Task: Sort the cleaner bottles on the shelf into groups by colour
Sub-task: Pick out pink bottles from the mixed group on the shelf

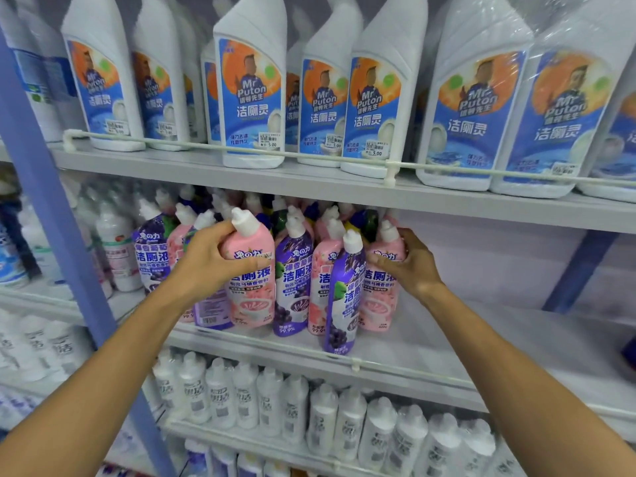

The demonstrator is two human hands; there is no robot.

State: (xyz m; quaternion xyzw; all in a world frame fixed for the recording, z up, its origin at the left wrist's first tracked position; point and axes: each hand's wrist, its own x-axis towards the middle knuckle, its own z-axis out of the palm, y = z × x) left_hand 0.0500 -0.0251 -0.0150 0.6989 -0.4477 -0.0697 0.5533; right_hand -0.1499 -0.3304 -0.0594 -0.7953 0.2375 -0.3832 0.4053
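The left hand [206, 266] is curled round the shoulder of a pink bottle [249, 280] at the front of the middle shelf [447, 342]; its thumb is laid across the top of the label and its fingers are wrapped behind, just under the white cap; the bottle is tilted slightly to the left, and whether its base rests on the shelf cannot be told. The right hand [409, 266] is closed on a second pink bottle [380, 304] at the right end of the group; the thumb is pressed on the front of the label and the fingers are hooked round the far side near the neck; this bottle is held upright.

Between the two gripped bottles three more are seen: a purple bottle [294, 280] just beside the first pink one; a third pink bottle [320, 290] next to it; a front purple bottle [344, 297] set nearest the shelf edge, partly covering the second pink bottle. A left purple bottle [151, 249] is placed at the far left of the group, beyond the left wrist. Pink and purple are mixed throughout, and further caps [275, 208] are crowded behind in the shadow.

On the shelf above, large white bottles [253, 98] with blue and orange labels are lined up behind a thin rail [241, 152]; on the shelf below, small white bottles [268, 404] are packed in rows. A blue upright [51, 201] is seen at the left.
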